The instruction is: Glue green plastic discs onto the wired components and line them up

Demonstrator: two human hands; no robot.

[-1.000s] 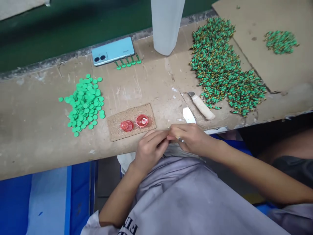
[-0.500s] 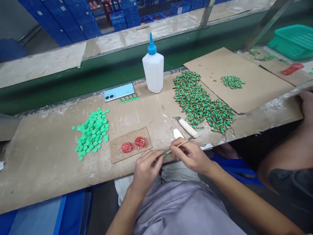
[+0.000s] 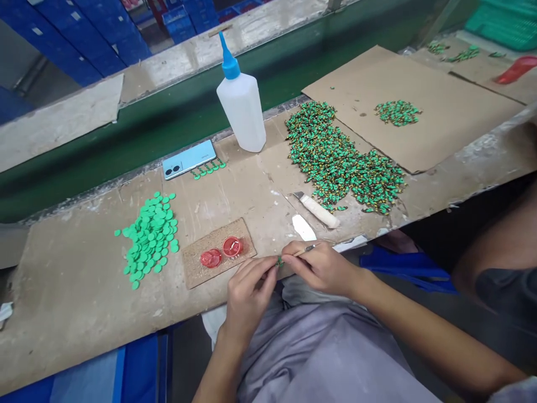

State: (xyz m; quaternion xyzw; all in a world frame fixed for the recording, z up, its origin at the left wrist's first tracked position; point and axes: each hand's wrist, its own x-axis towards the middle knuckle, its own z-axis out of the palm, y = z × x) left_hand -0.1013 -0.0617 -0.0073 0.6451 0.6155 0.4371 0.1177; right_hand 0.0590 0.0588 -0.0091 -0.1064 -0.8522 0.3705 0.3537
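My left hand (image 3: 250,284) is closed in a pinch at the table's front edge, holding a tiny green piece (image 3: 279,261) at its fingertips. My right hand (image 3: 323,267) grips a thin wooden stick (image 3: 309,248) with a metal-looking end, and its fingertips meet the green piece. Just to the left, a small board (image 3: 195,274) bears two red caps (image 3: 231,247) with some wet-looking stuff in them. A craft knife with a pale wrapped handle (image 3: 319,211) and a white flat piece (image 3: 302,227) lie beyond my right hand.
Flat green discs (image 3: 151,235) are heaped at left. Several joined green pieces line up by a blue phone (image 3: 189,159). A white squeeze bottle (image 3: 245,109) stands at the back. Small green-and-gold figures (image 3: 335,162) form a big pile beside a cardboard sheet (image 3: 436,134). Another person's arm (image 3: 499,240) is at right.
The camera view has shifted and tilted. My right fingers have come closer to my left fingertips, and the stick now lies mostly hidden within my right hand.
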